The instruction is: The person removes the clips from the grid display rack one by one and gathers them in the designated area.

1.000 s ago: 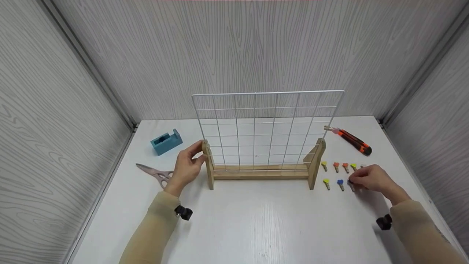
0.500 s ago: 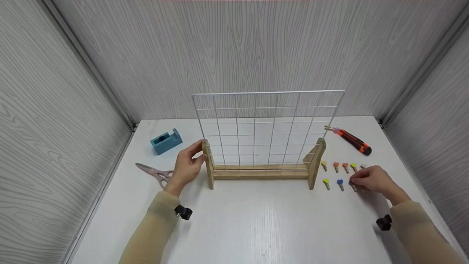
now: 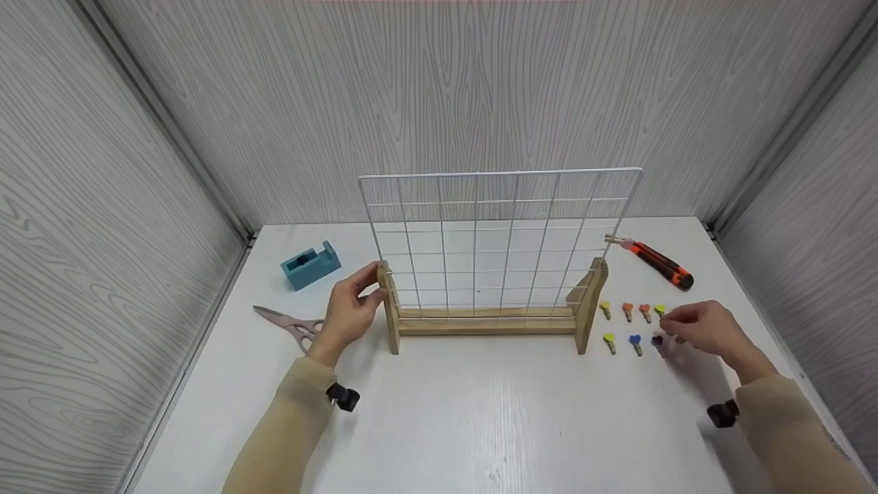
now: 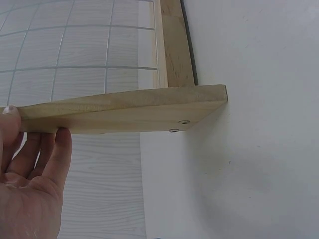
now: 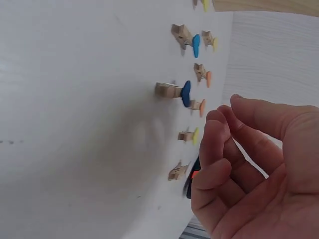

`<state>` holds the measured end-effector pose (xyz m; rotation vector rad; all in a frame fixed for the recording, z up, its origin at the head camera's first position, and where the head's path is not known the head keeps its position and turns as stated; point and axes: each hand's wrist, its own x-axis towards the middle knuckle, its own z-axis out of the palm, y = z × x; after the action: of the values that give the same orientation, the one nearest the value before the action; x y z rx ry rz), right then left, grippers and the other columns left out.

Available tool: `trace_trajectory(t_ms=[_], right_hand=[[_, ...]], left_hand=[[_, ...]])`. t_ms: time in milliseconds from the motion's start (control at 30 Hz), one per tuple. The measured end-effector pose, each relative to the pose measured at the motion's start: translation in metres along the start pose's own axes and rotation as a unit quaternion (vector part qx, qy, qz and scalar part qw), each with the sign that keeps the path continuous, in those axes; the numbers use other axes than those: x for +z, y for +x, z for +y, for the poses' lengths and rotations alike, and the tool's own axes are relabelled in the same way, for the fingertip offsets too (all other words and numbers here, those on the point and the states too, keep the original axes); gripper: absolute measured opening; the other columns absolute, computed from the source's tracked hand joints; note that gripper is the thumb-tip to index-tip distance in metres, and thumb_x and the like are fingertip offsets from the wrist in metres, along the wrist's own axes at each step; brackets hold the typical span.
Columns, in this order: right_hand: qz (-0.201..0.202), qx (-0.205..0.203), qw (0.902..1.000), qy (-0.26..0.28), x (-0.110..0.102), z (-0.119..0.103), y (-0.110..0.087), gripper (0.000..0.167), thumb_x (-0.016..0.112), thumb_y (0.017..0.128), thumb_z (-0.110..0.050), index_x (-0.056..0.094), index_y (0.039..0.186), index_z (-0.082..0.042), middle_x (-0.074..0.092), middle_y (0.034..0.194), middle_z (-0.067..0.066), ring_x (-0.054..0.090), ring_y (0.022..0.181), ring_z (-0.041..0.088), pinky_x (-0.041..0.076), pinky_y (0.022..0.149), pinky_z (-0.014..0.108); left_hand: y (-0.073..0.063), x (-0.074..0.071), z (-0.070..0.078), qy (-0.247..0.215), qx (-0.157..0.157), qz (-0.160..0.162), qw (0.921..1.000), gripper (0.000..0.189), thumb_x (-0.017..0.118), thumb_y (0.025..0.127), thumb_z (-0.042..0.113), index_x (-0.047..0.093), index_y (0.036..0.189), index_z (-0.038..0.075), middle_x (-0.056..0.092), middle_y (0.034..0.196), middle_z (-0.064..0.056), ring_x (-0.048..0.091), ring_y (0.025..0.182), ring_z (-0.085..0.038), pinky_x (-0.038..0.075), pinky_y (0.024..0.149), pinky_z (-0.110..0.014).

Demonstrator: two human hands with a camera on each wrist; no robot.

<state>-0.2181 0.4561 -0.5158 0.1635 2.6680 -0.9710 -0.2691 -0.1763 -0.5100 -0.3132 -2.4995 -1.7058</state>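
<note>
A white wire grid (image 3: 501, 173) stands upright in a wooden base with two side boards. My left hand (image 3: 351, 312) grips the upper part of the left side board (image 4: 124, 112), thumb on one face and fingers on the other. At the right, my right hand (image 3: 706, 331) hovers over small wooden clips, fingers loosely bent and thumb near the fingertips; nothing shows between them. Nearest below it lies a clip with a dark blue top (image 5: 185, 93). Beside that clip lies a lighter blue heart-topped clip (image 3: 636, 341). Part of the clip rows is hidden by the hand in the head view.
Yellow clips (image 3: 610, 341) and orange clips (image 3: 627, 310) lie in two rows right of the stand. Behind them is an orange-and-black utility knife (image 3: 660, 264). On the left are scissors (image 3: 285, 319) and a teal tape dispenser (image 3: 310, 266). Walls enclose the white table (image 3: 480, 425).
My right hand has let go of the dark blue clip and lifted slightly up and away from it. My left hand has stayed on the side board.
</note>
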Motion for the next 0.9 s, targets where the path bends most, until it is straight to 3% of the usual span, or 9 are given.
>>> trace_trajectory(t_ms=[167,367,500,633,733,900], right_hand=[[0.027,-0.044,0.9984,0.025,-0.005,-0.019,-0.008,0.047,0.07,0.112,-0.035,0.075,0.138,0.004,0.085,0.113,0.011,0.076,0.088,0.005,0.063,0.072,0.025],[0.077,-0.101,0.9878,0.09,-0.009,-0.052,-0.022,0.036,0.071,0.111,-0.025,0.077,0.134,0.002,0.083,0.101,-0.017,0.077,0.086,-0.002,0.062,0.07,0.022],[0.121,-0.165,0.966,0.158,-0.01,-0.076,-0.032,0.022,0.073,0.109,-0.013,0.08,0.125,0.001,0.082,0.097,-0.023,0.079,0.085,-0.002,0.063,0.068,0.019],[0.15,-0.219,0.9344,0.238,-0.012,-0.098,-0.039,0.021,0.075,0.106,-0.005,0.079,0.123,0.007,0.086,0.098,-0.015,0.081,0.086,0.002,0.064,0.07,0.018],[0.154,-0.246,0.9147,0.281,-0.011,-0.109,-0.04,0.028,0.076,0.105,-0.001,0.074,0.128,0.014,0.087,0.101,-0.009,0.081,0.088,0.004,0.064,0.071,0.017],[0.161,-0.263,0.9084,0.282,-0.007,-0.123,-0.036,0.035,0.077,0.103,0.001,0.071,0.135,0.014,0.086,0.111,-0.011,0.079,0.093,0.001,0.065,0.074,0.015]], left_hand=[[0.0,0.0,0.0,-0.002,0.005,0.0,1.0,0.058,0.068,0.106,-0.005,0.056,0.163,0.0,0.066,0.16,-0.022,0.06,0.155,-0.039,0.057,0.122,-0.051],[0.0,0.0,0.0,-0.009,0.004,0.002,1.0,0.059,0.068,0.105,-0.006,0.056,0.162,-0.001,0.066,0.16,-0.022,0.061,0.154,-0.039,0.06,0.12,-0.04],[0.0,0.0,0.001,-0.006,0.001,-0.001,1.0,0.059,0.068,0.105,-0.005,0.055,0.163,-0.001,0.065,0.161,-0.022,0.061,0.155,-0.039,0.059,0.122,-0.043],[0.0,-0.001,0.001,0.0,-0.006,-0.004,1.0,0.059,0.067,0.107,-0.004,0.054,0.164,0.001,0.064,0.163,-0.021,0.06,0.156,-0.039,0.054,0.125,-0.054],[0.0,-0.001,0.001,-0.005,-0.004,-0.004,1.0,0.059,0.066,0.107,-0.004,0.053,0.164,-0.001,0.064,0.162,-0.022,0.059,0.156,-0.04,0.055,0.125,-0.054],[-0.001,0.0,0.001,-0.009,0.008,-0.004,0.9999,0.058,0.065,0.107,-0.004,0.054,0.164,-0.002,0.065,0.161,-0.023,0.06,0.155,-0.04,0.056,0.123,-0.051]])
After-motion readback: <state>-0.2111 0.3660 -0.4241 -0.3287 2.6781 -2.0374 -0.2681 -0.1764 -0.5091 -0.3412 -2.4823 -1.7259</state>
